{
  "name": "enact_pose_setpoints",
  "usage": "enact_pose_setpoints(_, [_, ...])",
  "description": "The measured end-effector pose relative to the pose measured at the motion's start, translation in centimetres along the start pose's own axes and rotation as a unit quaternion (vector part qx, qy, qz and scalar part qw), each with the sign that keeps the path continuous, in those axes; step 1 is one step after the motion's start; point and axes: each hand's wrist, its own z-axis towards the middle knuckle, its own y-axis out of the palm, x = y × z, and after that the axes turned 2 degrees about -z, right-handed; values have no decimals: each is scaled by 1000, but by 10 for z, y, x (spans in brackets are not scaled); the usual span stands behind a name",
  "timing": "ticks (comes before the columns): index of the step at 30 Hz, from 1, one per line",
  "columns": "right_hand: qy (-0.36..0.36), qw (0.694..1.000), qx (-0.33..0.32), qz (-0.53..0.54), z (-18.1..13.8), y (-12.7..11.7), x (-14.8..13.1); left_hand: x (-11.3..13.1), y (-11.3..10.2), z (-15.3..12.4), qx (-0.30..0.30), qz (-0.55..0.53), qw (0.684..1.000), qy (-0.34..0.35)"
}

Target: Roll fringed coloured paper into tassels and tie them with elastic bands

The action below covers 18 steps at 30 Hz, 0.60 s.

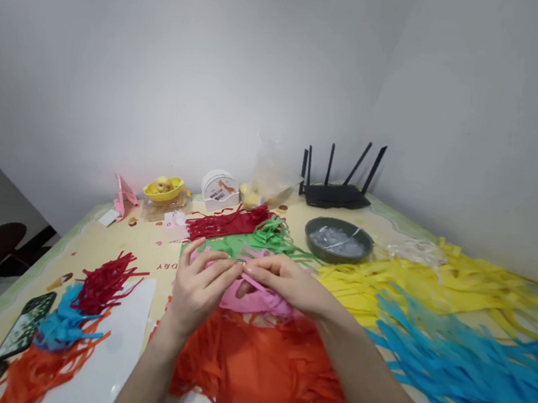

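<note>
My left hand (200, 289) and my right hand (287, 283) meet fingertip to fingertip over the middle of the table. Pinched between thumb and fingers of the right hand is a thin pink strip (263, 288). The left fingertips press at the same spot, on what looks like the strip's other end, partly hidden. Beneath the hands lies pink fringed material (254, 303). Nearer to me spreads an orange fringed sheet (259, 368), cut into strips at both sides. Beyond the hands are green fringed material (237, 245) and a dark red fringed bundle (230, 223).
A dark green bowl (336, 255) with clear plastic stands behind, near a black router (335, 196). Yellow strips (439, 281) and blue strips (467, 366) cover the right. At left are small red, blue and orange bundles (42, 366), a white sheet (119, 341) and a phone (25, 325).
</note>
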Motion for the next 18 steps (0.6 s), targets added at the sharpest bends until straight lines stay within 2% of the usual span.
enact_pose_setpoints(2, [18,996,-12,83,4,8,5,-1,0,-4,19,15,1000,6])
enact_pose_setpoints(6, [24,978,12,207,6,20,6,-5,0,-8,58,34,998,-1])
enact_pose_setpoints(11, [-14,971,86,223,5,33,4,2,12,-4,144,-44,987,-63])
enact_pose_setpoints(15, [-77,966,122,216,8,38,6,16,19,2,190,-204,943,-180])
enact_pose_setpoints(18, [-119,967,151,167,11,39,8,20,19,3,163,-318,886,-294])
